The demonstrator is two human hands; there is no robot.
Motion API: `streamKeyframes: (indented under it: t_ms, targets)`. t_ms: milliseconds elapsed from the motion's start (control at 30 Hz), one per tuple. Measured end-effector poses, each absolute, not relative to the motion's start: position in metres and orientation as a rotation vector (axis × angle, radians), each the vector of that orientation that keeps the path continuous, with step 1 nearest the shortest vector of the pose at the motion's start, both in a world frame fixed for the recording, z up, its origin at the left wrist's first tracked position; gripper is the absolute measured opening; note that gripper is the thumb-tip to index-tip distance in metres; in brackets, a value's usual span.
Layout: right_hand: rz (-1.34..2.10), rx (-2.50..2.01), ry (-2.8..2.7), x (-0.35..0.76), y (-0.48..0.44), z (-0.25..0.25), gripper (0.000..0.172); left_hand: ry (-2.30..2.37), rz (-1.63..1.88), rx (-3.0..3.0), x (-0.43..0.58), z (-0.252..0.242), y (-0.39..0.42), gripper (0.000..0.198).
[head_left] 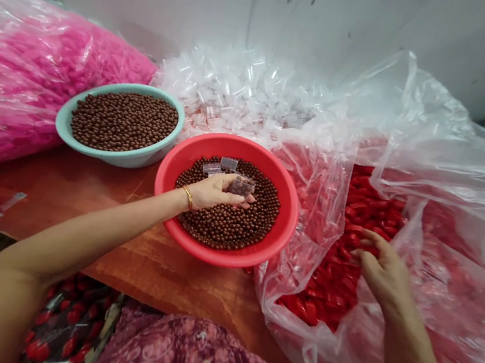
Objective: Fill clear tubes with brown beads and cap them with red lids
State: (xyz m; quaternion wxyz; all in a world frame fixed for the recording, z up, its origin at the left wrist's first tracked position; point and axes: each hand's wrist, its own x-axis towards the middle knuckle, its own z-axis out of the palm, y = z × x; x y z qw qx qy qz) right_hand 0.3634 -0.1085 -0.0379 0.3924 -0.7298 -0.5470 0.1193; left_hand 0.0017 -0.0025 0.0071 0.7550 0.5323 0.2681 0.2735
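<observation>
Over the red basin [216,257] my left hand [215,192] is closed around a small clear plastic container [241,187] that looks filled with brown balls. Beneath it, small round brown balls [226,228] cover the basin's bottom. Two or so clear plastic containers [228,164] lie on the balls just beyond my fingers. My right hand [383,265] reaches into an opened clear plastic bag [311,211] of red plastic pieces [338,276]. Its thumb and forefinger are apart at the pieces, with nothing visible between them.
A pale blue basin [176,134] of brown balls stands at the left. Behind are a bag of pink pieces [59,60] and a heap of clear containers [247,90]. Below the wooden table [129,255] is a box of filled red-capped containers [68,319].
</observation>
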Motion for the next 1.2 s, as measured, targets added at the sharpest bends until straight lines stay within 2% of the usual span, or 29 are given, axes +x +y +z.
streamKeyframes:
  t_ms: [133, 267, 433, 600, 700, 867, 967, 1067, 1200]
  targets:
    - [0.442, -1.735, -1.091, 0.325, -0.116, 0.009, 0.033, 0.496, 0.651, 1.175, 0.002, 0.015, -0.012, 0.036]
    - [0.547, -1.582, -1.142, 0.269, -0.108, 0.044, 0.035, 0.381, 0.699, 1.139, 0.004, 0.019, -0.019, 0.034]
    - [0.919, -1.296, -1.254, 0.206, -0.075, 0.048, 0.029, 0.42, 0.709, 1.136, 0.004, 0.015, -0.019, 0.035]
    - [1.091, -1.296, -1.428, 0.17, -0.05, 0.041, 0.026, 0.445, 0.719, 1.132, 0.001, 0.011, -0.015, 0.042]
    - [1.039, -1.297, -1.514, 0.167, -0.046, 0.041, 0.024, 0.452, 0.705, 1.172, 0.0, 0.013, -0.015, 0.04]
    - [0.62, -1.236, -1.691, 0.172, -0.046, 0.033, 0.018, 0.461, 0.702, 1.223, 0.0, 0.012, -0.015, 0.036]
    - [0.567, -1.244, -1.738, 0.173, -0.045, 0.032, 0.014, 0.476, 0.663, 1.227, 0.0, 0.01, -0.015, 0.036]
    - [0.822, -1.258, -1.735, 0.172, -0.044, 0.037, 0.013, 0.469, 0.593, 1.23, -0.001, 0.009, -0.016, 0.037]
    - [1.257, -1.234, -1.587, 0.172, -0.043, 0.038, 0.029, 0.444, 0.574, 1.242, -0.001, 0.011, -0.017, 0.034]
